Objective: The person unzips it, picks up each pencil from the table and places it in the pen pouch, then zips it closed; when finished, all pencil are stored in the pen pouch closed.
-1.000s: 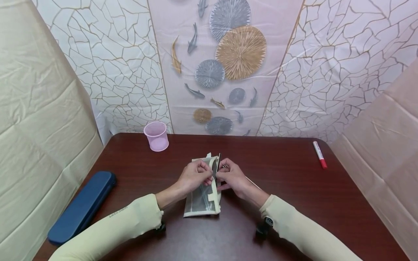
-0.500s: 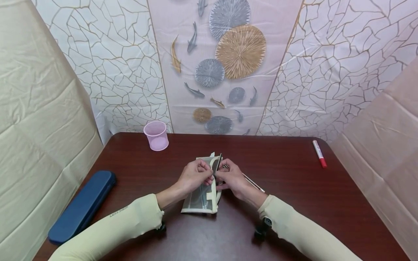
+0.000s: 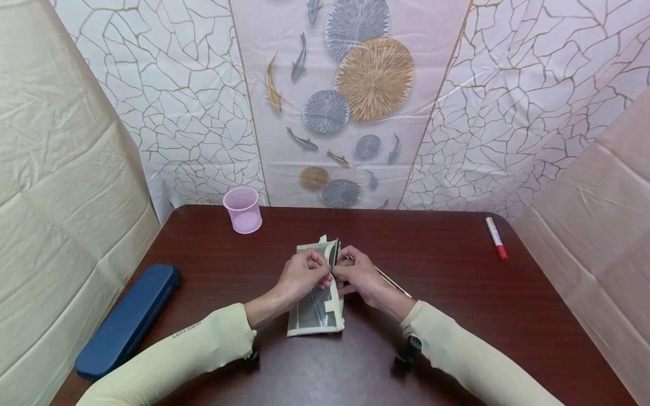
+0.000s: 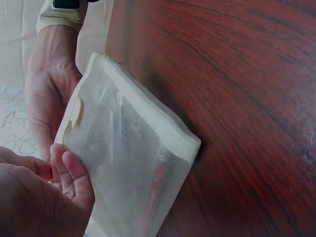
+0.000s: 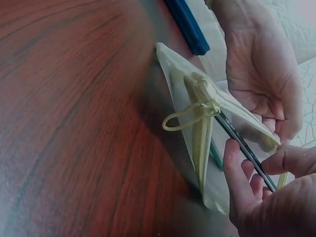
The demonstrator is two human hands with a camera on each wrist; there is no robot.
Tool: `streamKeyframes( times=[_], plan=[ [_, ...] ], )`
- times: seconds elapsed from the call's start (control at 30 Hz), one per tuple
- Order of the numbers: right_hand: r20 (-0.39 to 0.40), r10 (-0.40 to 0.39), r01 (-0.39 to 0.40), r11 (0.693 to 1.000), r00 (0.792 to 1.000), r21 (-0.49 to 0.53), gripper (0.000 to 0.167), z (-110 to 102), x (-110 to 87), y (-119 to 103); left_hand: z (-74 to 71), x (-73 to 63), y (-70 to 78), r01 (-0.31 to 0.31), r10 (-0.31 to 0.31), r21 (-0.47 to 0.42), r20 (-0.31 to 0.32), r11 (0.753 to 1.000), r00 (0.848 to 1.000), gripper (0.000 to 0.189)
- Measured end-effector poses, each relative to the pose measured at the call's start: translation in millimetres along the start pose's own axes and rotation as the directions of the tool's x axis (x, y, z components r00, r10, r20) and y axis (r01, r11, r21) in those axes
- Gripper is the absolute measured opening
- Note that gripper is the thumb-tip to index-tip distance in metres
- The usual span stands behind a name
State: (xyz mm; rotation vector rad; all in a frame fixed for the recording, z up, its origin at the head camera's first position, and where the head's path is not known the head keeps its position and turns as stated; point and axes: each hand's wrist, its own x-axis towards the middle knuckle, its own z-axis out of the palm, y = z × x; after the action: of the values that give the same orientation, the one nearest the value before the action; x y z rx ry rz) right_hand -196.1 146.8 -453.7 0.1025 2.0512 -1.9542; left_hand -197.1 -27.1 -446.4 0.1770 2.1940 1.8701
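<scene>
A see-through mesh zip pouch (image 3: 312, 310) with cream edging stands at the middle of the table. My left hand (image 3: 303, 273) pinches the rim of its opening. A slim dark pencil (image 5: 247, 150), held in the fingers of my right hand (image 3: 360, 276), has its far end at the parted zip, near the zip pull (image 5: 210, 107). Through the mesh in the left wrist view shows a reddish printed stick (image 4: 155, 187); a green stick (image 5: 216, 154) shows in the right wrist view. Beyond my right hand is another thin stick (image 3: 393, 281), partly hidden.
A long blue case (image 3: 127, 321) lies at the left edge. At the back left stands a pink cup (image 3: 244, 211). A white marker with a red cap (image 3: 496, 238) lies at the back right. Patterned cloth (image 3: 325, 113) hangs behind the table (image 3: 447, 254).
The pouch swung slightly right, then back, its lower end shifting most. The dark pencil's upper end tilted right and returned. More of the thin stick beyond my right hand shows than a second ago.
</scene>
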Motion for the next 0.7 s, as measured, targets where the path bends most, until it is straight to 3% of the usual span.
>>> streamKeyframes(
  times=[0.23, 0.5, 0.7],
  plan=[
    [-0.005, -0.014, 0.014, 1.0, 1.0, -0.021, 0.031, 2.6, 1.2, 3.1, 0.2, -0.9, 0.5, 0.005, -0.005, -0.029, 0.002, 1.0, 1.0, 0.007],
    [0.097, 0.021, -0.017, 0.999, 0.995, -0.036, 0.032, -3.7, 7.5, 1.7, -0.4, -2.2, 0.5, 0.02, -0.019, -0.065, 0.002, 0.998, 1.0, 0.008],
    [0.122, 0.053, -0.047, 0.997, 0.991, -0.055, 0.03, -6.3, 11.3, 1.3, -0.7, -1.9, -1.1, 0.014, -0.014, -0.069, 0.003, 0.998, 1.0, 0.008]
  ],
)
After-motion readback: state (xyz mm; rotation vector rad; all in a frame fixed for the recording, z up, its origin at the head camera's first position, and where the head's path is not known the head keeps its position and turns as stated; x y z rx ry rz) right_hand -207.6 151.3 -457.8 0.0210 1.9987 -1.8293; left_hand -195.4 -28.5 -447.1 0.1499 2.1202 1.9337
